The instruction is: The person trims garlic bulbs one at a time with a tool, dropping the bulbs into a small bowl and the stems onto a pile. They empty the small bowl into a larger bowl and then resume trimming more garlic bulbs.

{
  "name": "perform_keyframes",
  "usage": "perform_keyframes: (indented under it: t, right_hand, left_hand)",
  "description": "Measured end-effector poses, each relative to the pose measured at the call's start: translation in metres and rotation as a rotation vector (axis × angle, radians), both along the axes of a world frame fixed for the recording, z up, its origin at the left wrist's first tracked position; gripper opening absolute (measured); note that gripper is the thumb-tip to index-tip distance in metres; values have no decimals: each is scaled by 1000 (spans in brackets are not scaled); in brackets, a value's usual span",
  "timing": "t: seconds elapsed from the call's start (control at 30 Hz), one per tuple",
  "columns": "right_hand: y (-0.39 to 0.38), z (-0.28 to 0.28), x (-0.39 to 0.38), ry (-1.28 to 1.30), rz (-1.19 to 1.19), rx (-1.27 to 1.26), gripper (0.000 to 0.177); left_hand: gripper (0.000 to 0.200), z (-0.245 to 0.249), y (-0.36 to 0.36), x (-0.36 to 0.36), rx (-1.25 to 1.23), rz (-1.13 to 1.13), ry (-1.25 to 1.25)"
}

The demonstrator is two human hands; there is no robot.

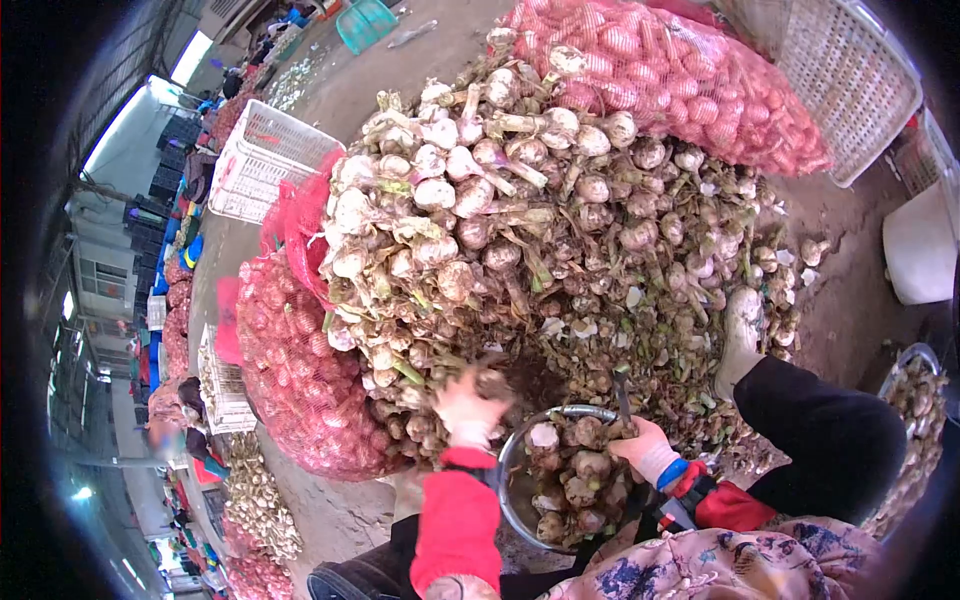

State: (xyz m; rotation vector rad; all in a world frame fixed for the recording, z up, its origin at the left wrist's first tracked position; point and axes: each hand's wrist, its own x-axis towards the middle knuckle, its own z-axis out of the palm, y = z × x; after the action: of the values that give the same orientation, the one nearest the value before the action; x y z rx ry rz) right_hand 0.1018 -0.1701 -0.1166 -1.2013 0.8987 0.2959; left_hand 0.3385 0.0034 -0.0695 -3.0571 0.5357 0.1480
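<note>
A large pile of garlic bulbs with stems (500,220) fills the middle. At the pile's lower edge is my left hand (472,405), blurred by motion, next to some bulbs; its fingers are too smeared to read. A metal bowl (510,500) of trimmed garlic bulbs (582,478) stands between my forearms. My right hand (645,447), at the bowl's right rim, is closed round a small cutting tool (622,390) whose blade points up toward the pile.
Red mesh sacks of garlic (310,370) (680,80) lie at the pile's left and back. White crates (265,165) stand behind the left sack and at the upper right. A white bucket (920,245) is at the right. Several people are in the left background.
</note>
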Motion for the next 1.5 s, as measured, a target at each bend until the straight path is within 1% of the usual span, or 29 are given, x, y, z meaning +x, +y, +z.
perform_keyframes:
  t: [0.03,0.07,0.1,0.13,0.2,0.23,0.27,0.33,0.37,0.4,0.43,0.47,0.5,0.53,0.6,0.7,0.8,0.9,0.93,0.97,1.0,1.07,1.13,1.17,1.23,1.37,1.4,1.47,1.5]
  right_hand:
    - [0,5,-2,10,19,-20,52]
    - [4,-5,-8,9,20,-23,52]
    - [9,-26,-13,-6,24,-101,52]
    - [10,-23,-15,-21,28,-181,51]
    - [5,4,-17,-54,2,-150,49]
    - [1,32,-14,-103,-54,-26,38]
    - [-2,52,-12,-150,-112,98,28]
    - [1,59,-14,-188,-111,71,33]
    - [2,58,-19,-205,-66,56,39]
    - [3,61,-23,-221,-20,43,44]
    - [2,71,-28,-233,89,36,41]
    - [0,83,-31,-249,200,29,38]
    - [0,92,-34,-243,337,-136,32]
    - [3,97,-36,-244,335,-134,32]
    - [6,103,-39,-377,436,-435,28]
    - [11,110,-42,-526,444,-522,26]
    - [14,118,-45,-645,429,-575,22]
    - [11,115,-48,-666,452,-620,24]
    - [9,113,-49,-658,448,-618,24]
    - [7,113,-51,-640,539,-640,25]
    - [5,113,-51,-624,632,-663,27]
    - [6,113,-54,-650,642,-727,28]
    - [7,116,-54,-634,804,-837,26]
    - [7,120,-54,-600,825,-819,24]
    - [7,119,-54,-595,825,-819,24]
    - [13,113,-51,-551,847,-819,23]
    - [14,111,-51,-548,847,-818,23]
    - [16,104,-52,-576,814,-829,21]
    - [16,99,-52,-572,811,-828,21]
  left_hand:
    - [69,13,-7,-25,-124,48,31]
    - [70,13,-8,-48,-359,-19,-67]
    - [61,17,-9,-68,-630,81,47]
    - [52,22,-12,-86,-902,183,164]
    - [30,28,-22,-121,-1827,463,588]
    - [16,41,-22,-132,-1988,439,768]
    - [21,40,-19,-145,-1906,405,727]
    - [25,59,-25,-173,-2338,593,980]
    - [31,73,-26,-182,-2276,679,918]
    - [38,76,-21,-191,-2293,594,1016]
    - [45,83,-18,-197,-2246,560,971]
    - [62,91,-16,-202,-2200,520,923]
    - [61,96,-8,-206,-2056,384,971]
    - [61,111,-2,-204,-2053,383,971]
    - [58,117,5,-204,-2044,403,919]
    - [57,105,11,-207,-2077,491,819]
    - [59,89,15,-224,-2067,584,835]
    - [64,79,21,-249,-1847,627,987]
    - [66,79,21,-252,-1763,581,1012]
    - [67,81,23,-254,-1682,454,995]
    - [67,87,21,-251,-1681,459,999]
    - [73,95,21,-241,-1393,144,985]
    - [79,90,23,-236,-1553,267,1055]
    - [85,90,22,-233,-1657,444,1154]
    - [81,83,24,-235,-1558,142,1044]
    - [68,71,27,-234,-1403,6,973]
    - [65,70,25,-239,-1612,254,1018]
    - [63,68,21,-244,-1806,517,1054]
    - [64,67,20,-245,-1725,516,1022]
